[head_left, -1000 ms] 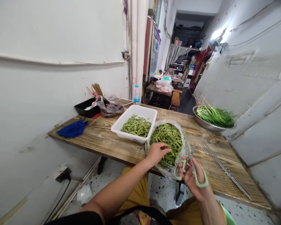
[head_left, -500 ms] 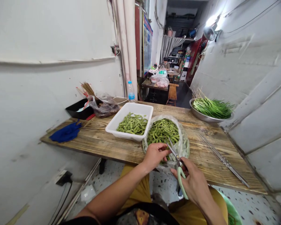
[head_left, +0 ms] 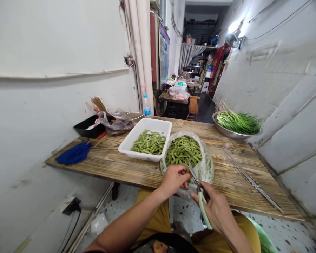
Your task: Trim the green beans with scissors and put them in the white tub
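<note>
My right hand (head_left: 216,207) grips a pair of scissors (head_left: 201,202) with pale green handles, and their slightly parted blades point up and left. Just left of the blades, my left hand (head_left: 175,181) is closed in a pinch on an edamame pod, mostly hidden by the fingers. Both hands are over the near edge of a clear plastic bag (head_left: 204,151) full of green edamame pods (head_left: 183,149). Beside the bag, to the left, a white plastic tub (head_left: 125,147) holds more pods (head_left: 149,142).
On the wooden table (head_left: 137,172) are metal skewers (head_left: 252,181) and a steel bowl (head_left: 229,133) of green stalks at right. A blue cloth (head_left: 73,153), black box (head_left: 85,128), plastic bag (head_left: 118,121) and water bottle (head_left: 146,107) stand left and back. A person (head_left: 184,74) sits far behind.
The view has shifted slightly. My left fingers stay pinched close to the scissor blades, and both hands have moved only a little. The tub and the bag stand where they were.
</note>
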{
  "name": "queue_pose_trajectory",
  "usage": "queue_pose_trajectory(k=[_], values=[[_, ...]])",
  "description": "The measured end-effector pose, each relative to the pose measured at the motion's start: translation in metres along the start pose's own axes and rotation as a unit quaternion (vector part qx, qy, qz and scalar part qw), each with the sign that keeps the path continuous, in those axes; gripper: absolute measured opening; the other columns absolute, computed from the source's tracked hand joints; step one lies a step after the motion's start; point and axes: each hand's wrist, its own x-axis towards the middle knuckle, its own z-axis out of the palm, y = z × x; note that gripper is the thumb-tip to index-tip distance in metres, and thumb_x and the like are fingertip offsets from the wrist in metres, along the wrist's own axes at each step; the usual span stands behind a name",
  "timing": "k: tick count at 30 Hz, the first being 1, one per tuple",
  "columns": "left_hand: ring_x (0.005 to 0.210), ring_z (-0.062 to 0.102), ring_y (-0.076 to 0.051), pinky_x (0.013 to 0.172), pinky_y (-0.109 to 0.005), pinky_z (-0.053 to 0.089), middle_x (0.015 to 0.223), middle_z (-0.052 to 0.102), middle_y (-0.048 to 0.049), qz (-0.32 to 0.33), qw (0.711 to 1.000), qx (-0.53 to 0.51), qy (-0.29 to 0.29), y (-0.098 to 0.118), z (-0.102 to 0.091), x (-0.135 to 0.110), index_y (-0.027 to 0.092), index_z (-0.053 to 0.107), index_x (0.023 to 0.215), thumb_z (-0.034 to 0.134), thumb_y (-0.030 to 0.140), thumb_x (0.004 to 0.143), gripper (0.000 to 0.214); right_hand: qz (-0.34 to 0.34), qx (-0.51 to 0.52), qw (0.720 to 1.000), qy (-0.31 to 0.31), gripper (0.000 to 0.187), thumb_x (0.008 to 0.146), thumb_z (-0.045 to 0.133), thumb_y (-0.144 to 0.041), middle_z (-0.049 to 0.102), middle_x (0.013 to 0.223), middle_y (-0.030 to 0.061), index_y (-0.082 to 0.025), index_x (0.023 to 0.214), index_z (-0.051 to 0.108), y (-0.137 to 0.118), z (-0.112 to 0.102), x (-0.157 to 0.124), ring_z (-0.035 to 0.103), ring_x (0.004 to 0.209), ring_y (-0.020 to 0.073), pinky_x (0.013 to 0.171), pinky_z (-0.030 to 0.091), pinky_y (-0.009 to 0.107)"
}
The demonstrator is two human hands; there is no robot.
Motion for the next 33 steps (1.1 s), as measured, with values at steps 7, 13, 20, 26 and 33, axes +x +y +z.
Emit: queue_pose_trajectory(k=[7,13,20,26,33], values=[[0.044,0.06,-0.014,0.041,-0.02,0.043,0.05,0.054,0.0052,-0.069,0.993,-0.07,-0.063,-0.006,-0.006,0.007,0.018,0.046,0.069,0.065,0.031,0.063,0.025,0.007,-0.005,1.0,0.004,0.044,0.081,0.048,-0.047,0.067,0.061,0.0067,-0.013,0.105,0.062,0.004,0.006,0.009,0.061,0.052,0.0207,0.054,0.044,0.027],[0.034,0.044,-0.004,0.037,-0.016,0.03,0.047,0.05,0.0068,-0.047,0.999,-0.014,-0.024,-0.008,-0.015,0.013,0.013,0.056,0.071,0.067,0.032,0.064,0.023,0.03,0.01,0.999,-0.002,0.048,0.08,0.048,-0.05,0.071,0.067,0.0099,-0.012,0.105,0.063,0.009,0.003,0.017,0.062,0.054,0.022,0.055,0.046,0.029],[0.053,0.058,-0.008,0.049,-0.016,0.044,0.056,0.058,0.0016,-0.083,0.962,-0.26,0.013,-0.003,-0.018,0.015,0.013,0.052,0.068,0.074,0.031,0.062,0.029,0.059,0.093,0.994,-0.009,0.052,0.076,0.054,-0.052,0.071,0.088,0.0095,-0.018,0.115,0.054,0.003,-0.01,0.013,0.066,0.074,0.0249,0.067,0.049,0.031],[0.058,0.06,-0.008,0.052,-0.015,0.047,0.059,0.06,0.0004,-0.107,0.919,-0.376,0.042,0.003,-0.008,0.009,0.012,0.053,0.068,0.075,0.021,0.063,0.024,0.049,0.175,0.982,-0.049,0.045,0.077,0.056,-0.047,0.07,0.093,0.007,-0.02,0.113,0.056,-0.006,-0.017,0.006,0.064,0.081,0.0242,0.074,0.048,0.03],[0.055,0.059,-0.007,0.052,-0.015,0.048,0.06,0.063,-0.0026,-0.112,0.911,-0.396,0.039,-0.001,-0.001,0.006,0.012,0.052,0.066,0.074,0.02,0.065,0.024,0.04,0.226,0.971,-0.067,0.036,0.079,0.055,-0.045,0.065,0.073,0.0016,-0.018,0.101,0.06,-0.01,-0.01,0.011,0.058,0.066,0.0175,0.061,0.046,0.024]])
